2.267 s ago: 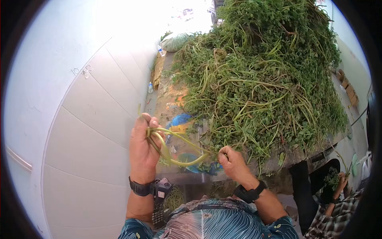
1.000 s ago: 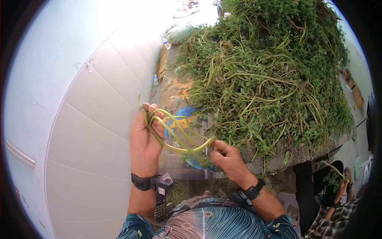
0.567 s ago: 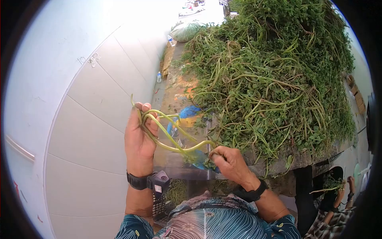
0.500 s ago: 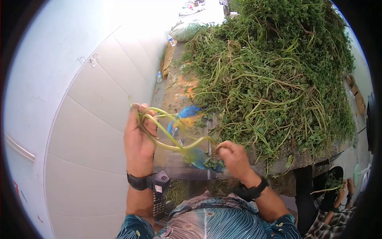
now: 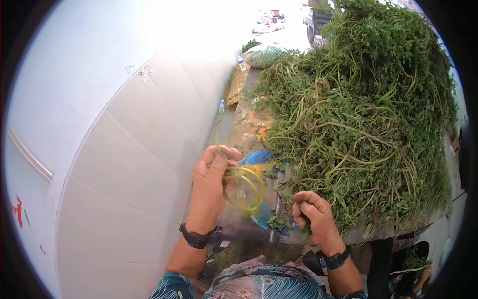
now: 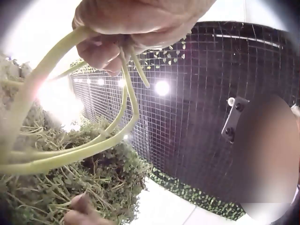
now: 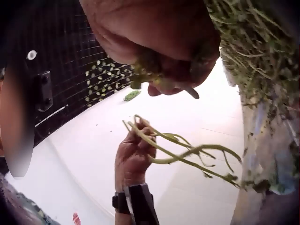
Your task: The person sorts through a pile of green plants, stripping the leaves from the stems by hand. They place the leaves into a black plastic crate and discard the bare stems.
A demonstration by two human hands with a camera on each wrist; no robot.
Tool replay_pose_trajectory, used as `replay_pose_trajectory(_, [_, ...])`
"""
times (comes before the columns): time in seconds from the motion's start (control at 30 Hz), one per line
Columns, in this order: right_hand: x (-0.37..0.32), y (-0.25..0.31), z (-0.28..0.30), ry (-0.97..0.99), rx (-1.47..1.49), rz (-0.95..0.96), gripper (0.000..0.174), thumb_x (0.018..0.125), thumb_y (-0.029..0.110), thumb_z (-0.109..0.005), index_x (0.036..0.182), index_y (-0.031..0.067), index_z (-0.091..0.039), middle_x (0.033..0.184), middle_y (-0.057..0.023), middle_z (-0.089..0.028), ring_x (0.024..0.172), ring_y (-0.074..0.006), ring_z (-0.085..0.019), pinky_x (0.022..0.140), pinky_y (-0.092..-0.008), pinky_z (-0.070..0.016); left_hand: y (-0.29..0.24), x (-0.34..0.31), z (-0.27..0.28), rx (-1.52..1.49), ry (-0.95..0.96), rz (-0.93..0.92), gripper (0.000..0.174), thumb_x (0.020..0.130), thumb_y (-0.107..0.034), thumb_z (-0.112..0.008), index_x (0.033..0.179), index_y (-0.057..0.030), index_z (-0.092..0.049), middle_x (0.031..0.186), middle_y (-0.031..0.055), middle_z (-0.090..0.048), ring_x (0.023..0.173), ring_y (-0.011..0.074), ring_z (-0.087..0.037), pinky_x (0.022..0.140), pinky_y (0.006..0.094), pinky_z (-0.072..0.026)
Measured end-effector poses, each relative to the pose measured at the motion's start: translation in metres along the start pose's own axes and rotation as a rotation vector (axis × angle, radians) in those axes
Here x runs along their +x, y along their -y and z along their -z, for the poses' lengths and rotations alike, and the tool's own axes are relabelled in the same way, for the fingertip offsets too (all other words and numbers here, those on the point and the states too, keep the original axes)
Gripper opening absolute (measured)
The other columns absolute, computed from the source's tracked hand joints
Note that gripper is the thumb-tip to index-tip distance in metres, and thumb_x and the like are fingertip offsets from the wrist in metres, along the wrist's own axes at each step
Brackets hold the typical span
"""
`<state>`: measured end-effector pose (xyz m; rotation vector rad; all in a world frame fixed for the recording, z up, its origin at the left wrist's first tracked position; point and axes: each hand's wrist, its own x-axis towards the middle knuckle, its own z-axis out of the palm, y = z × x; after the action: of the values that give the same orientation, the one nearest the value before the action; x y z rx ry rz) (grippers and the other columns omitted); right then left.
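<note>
Stained tabletop (image 5: 244, 121) is seen at 12 o'clock. At 1, a leafy sprig (image 7: 139, 71) is pinched by the right hand (image 5: 321, 219); at 11, smooth, looped, pale-green stems (image 5: 262, 192) are gripped by the left hand (image 5: 211, 182). Tangled greenery (image 5: 363, 139) is heaped beyond, at 1.

In the head view, motion blurs the looped stems (image 5: 244, 170) by your left hand (image 5: 211, 174). Your right hand (image 5: 318, 217) partly hides a leafy scrap (image 7: 140, 74), possibly a sprig. The heap of greens (image 5: 368, 129) runs past the top edge; a second person (image 5: 423, 280), lower right, is mostly cut off.
</note>
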<state>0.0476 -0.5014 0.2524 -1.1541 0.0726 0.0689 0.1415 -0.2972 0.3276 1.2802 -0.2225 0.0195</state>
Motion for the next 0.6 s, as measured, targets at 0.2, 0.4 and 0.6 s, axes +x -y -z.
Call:
replay_pose_trajectory(0.2, [0.004, 0.049, -0.012, -0.004, 0.081, 0.053, 0.020, 0.093, 0.020, -0.045, 0.098, 0.0033, -0.054, 0.059, 0.0023, -0.043, 0.050, -0.0056, -0.034, 0.045, -0.0210, -0.0256, -0.015, -0.013, -0.014, 0.271, -0.021, -0.035, 0.017, 0.092, -0.025, -0.052, 0.088, -0.0086, -0.054, 0.073, 0.0019, -0.057, 0.052, 0.0031, -0.043, 0.041, 0.0171, -0.0300])
replay_pose_trajectory(0.4, [0.016, 0.040, -0.011, -0.161, 0.387, -0.071, 0.024, 0.092, 0.030, -0.046, 0.092, 0.0070, -0.053, 0.064, 0.0015, -0.045, 0.051, -0.0071, -0.033, 0.047, -0.0233, -0.0265, -0.051, -0.029, 0.039, 0.174, -0.213, -0.139, 0.018, 0.092, -0.025, -0.052, 0.089, -0.0068, -0.056, 0.066, -0.0010, -0.053, 0.051, 0.0028, -0.043, 0.041, 0.0159, -0.0324])
replay_pose_trajectory(0.6, [0.033, 0.012, -0.026, -0.008, 0.454, -0.179, 0.018, 0.092, 0.028, -0.048, 0.092, 0.0112, -0.052, 0.065, 0.0024, -0.046, 0.051, -0.0069, -0.035, 0.047, -0.0235, -0.0272, -0.069, -0.067, 0.096, 0.244, -0.303, -0.150, 0.019, 0.094, -0.027, -0.048, 0.086, -0.0088, -0.051, 0.060, -0.0018, -0.047, 0.048, 0.0035, -0.040, 0.038, 0.0156, -0.0303])
